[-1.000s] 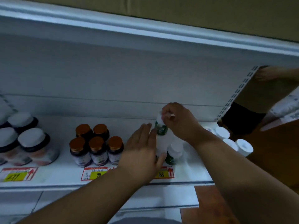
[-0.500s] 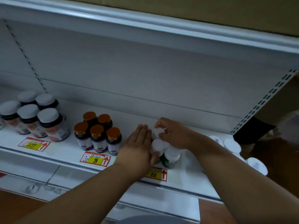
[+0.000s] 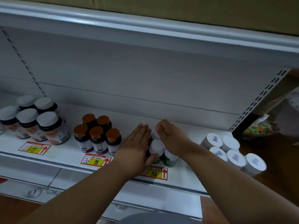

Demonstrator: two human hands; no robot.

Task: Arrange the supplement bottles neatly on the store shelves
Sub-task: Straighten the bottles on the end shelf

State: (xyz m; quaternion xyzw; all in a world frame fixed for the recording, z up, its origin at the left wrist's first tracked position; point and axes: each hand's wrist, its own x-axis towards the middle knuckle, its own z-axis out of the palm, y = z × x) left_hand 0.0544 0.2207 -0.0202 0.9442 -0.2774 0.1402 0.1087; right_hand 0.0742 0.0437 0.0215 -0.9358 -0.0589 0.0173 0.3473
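A: What are the two hands doing among the white-capped green bottles point(image 3: 156, 150)?

B: The left hand point(image 3: 137, 149) is lying flat with fingers straight and together, its palm side pressing against the 9 o'clock flank of the cluster and its thumb touching the front bottle's cap. The right hand point(image 3: 169, 136) is curling over the rear bottle at the cluster's 12 o'clock; its fingers appear to be pinching that bottle's white cap, though the fingertips are hiding most of it.

A: Where is the cluster standing?

B: It is standing upright on the white shelf point(image 3: 186, 172), near the front edge, directly behind the yellow price tag marked 168 point(image 3: 154, 173). A second green bottle point(image 3: 169, 160) is touching the first at its 3 o'clock.

A: What is flanking it?

B: At 9 o'clock, five amber-capped dark bottles point(image 3: 97, 136) are standing in a tight group behind the tag marked 98 point(image 3: 95, 161). Farther at 9 o'clock, grey-capped jars point(image 3: 32, 120) are sitting behind the tag marked 299 point(image 3: 34, 148). At 3 o'clock, well apart from the hands, five white round tubs point(image 3: 233, 151) are lying with their lids facing the camera.
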